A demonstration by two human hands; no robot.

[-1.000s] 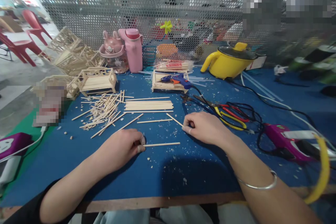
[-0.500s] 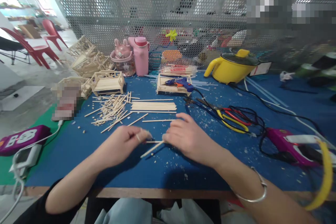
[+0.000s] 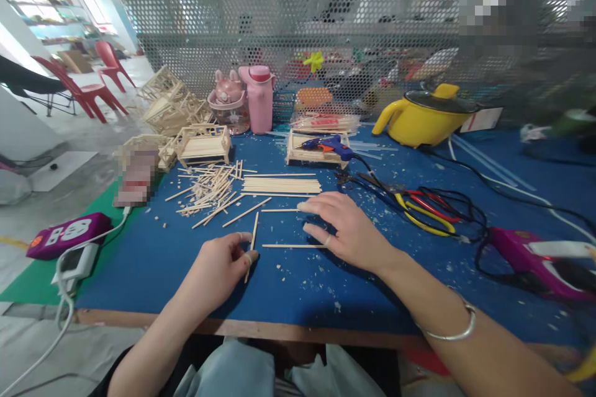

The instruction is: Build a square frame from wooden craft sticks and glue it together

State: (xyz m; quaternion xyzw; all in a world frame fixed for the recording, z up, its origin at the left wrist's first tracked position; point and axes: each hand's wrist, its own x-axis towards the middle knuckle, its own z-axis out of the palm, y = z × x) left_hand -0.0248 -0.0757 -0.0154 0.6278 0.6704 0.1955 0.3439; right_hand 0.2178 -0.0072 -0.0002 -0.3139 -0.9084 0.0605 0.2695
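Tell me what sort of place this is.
Probably a small craft workshop: a glue gun, a heap of loose wooden sticks and a small stick-built frame share the blue worktop.

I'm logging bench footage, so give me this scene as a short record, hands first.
left hand: pinches a thin pale wooden stick
right hand: fingers spread, by the right ends of two separate sticks
work surface: blue tabletop
stock: jumbled heap of sticks, left of a neat parallel row
tool: blue glue gun on a small wooden frame
back: tall pink bottle; yellow lidded pot, further right
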